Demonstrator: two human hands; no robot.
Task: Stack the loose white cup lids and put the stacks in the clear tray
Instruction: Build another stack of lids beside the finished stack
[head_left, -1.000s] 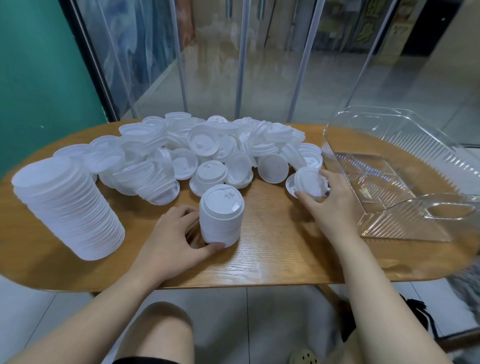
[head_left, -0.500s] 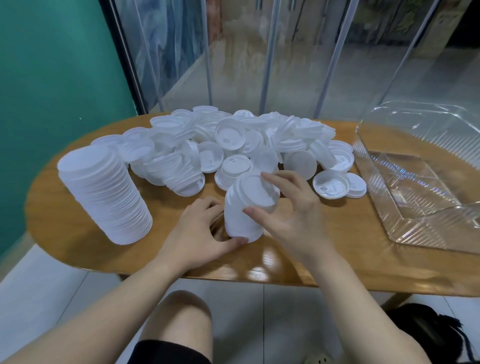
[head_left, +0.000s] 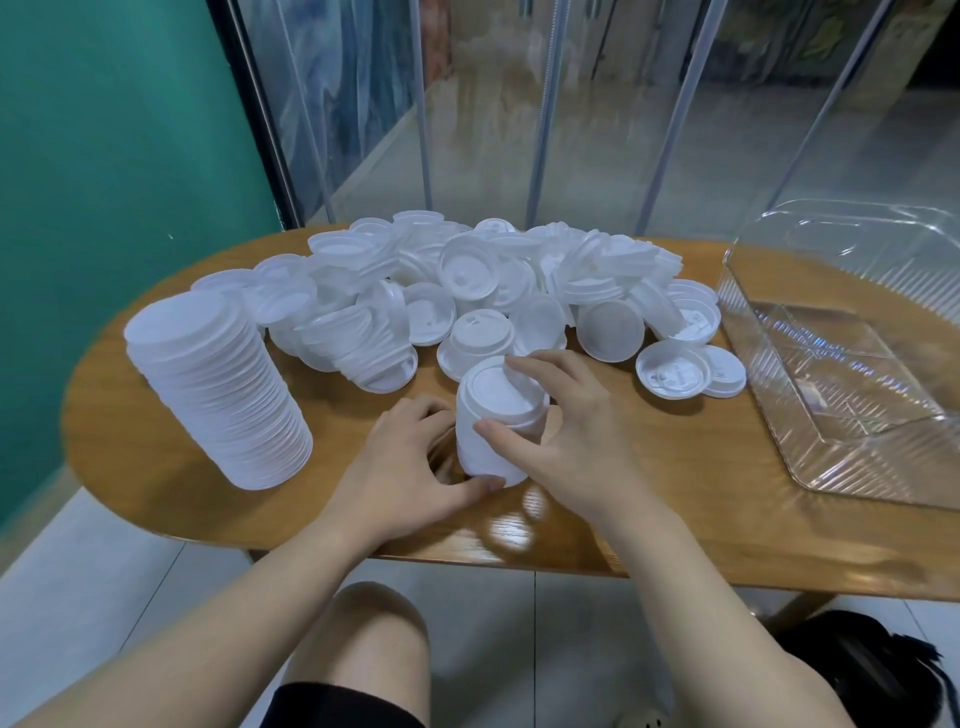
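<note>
A head-worn camera looks down at an oval wooden desk (head_left: 156, 467). At the centre of the frame stands a short stack of white cup lids (head_left: 496, 431), upright on the desk. The left hand (head_left: 410, 478) comes in from the lower left, its fingers curled round the base of the short stack, thumb against the near side. The right hand (head_left: 566, 441) comes in from the lower right and grips the top lid of that stack, its index finger lying over the lid's face and its thumb pressing the near rim.

Behind the hands, across the middle of the frame, lies a wide heap of loose lids (head_left: 493, 291), some face up, some on edge, some nested in small leaning runs. To the left of the frame stands a tall stack of lids (head_left: 218, 389), leaning slightly, well apart from the short stack. Two single lids (head_left: 675, 371) lie flat just beside the heap's right end.

The clear tray (head_left: 852, 467) sits at the right of the frame on the desk, holding no lids. A teal wall (head_left: 104, 156) fills the upper left, with glass panels (head_left: 571, 104) beyond the desk.
</note>
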